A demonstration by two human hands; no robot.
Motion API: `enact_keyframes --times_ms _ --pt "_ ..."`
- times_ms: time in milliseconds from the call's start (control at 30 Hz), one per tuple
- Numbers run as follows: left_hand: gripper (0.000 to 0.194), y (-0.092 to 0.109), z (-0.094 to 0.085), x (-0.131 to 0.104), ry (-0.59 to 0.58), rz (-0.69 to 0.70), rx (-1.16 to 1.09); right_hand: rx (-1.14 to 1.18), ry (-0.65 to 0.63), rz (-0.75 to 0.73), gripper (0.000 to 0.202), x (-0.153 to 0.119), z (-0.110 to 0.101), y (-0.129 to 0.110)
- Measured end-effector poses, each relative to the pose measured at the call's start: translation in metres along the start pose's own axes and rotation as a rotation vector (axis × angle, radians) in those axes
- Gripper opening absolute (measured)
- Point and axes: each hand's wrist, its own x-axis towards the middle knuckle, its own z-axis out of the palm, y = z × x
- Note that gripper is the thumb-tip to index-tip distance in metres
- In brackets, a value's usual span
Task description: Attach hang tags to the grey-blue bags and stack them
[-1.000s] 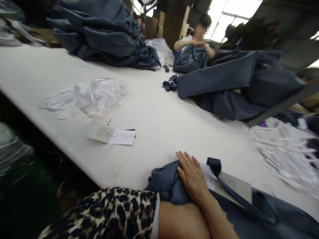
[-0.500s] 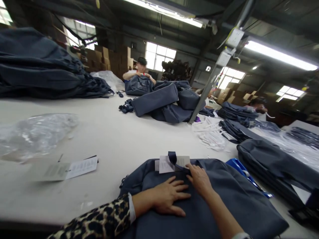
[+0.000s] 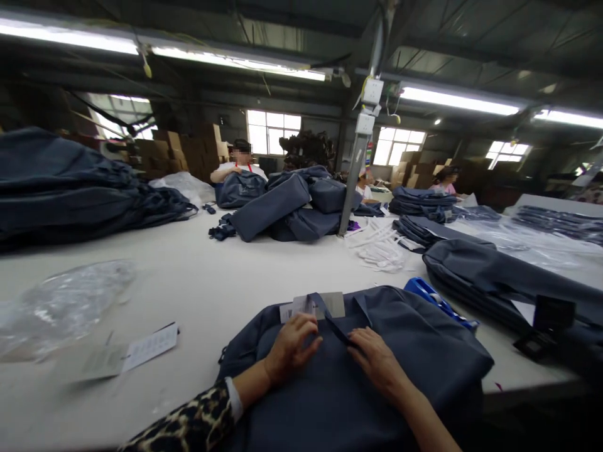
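Observation:
A dark blue fabric bag [image 3: 330, 389] lies flat in front of me, close to the table's edge. At its top edge are a webbing strap loop [image 3: 330, 317] and paper hang tags [image 3: 335, 304]. My left hand [image 3: 292, 348] rests on the bag just below the tags, fingers curved and thumb apart, with nothing visibly held. My right hand [image 3: 377, 361] lies on the bag to the right, its fingertips closed on the lower end of the strap. The tags partly disappear behind the strap and my left fingers.
Loose tags [image 3: 151, 345] and clear plastic bags [image 3: 70, 301] lie left on the white table [image 3: 211, 282]. A blue tape dispenser [image 3: 438, 301] and stacked bags [image 3: 509, 276] are right. A metal post [image 3: 353, 176] stands behind, beside piled bags [image 3: 273, 207]. Co-workers sit farther back.
My left hand has risen from lying flat to curling near the tags. My right hand has moved down from the tags, and the strap now slants toward it. The view has levelled.

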Motion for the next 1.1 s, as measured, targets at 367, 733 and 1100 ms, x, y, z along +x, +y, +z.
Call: enact_keyframes --times_ms 367,733,1100 --pt "0.031 -0.053 -0.006 0.039 -0.077 -0.755 0.148 -0.080 0.210 -0.040 0.014 0.031 -0.026 -0.018" --pt "0.017 -0.027 -0.023 0.054 0.092 -0.645 -0.247 -0.150 0.105 0.351 0.017 0.025 -0.001 -0.035" --pt "0.034 -0.023 0.002 0.030 0.272 -0.950 -0.796 0.217 0.070 0.293 0.057 0.052 0.044 -0.012"
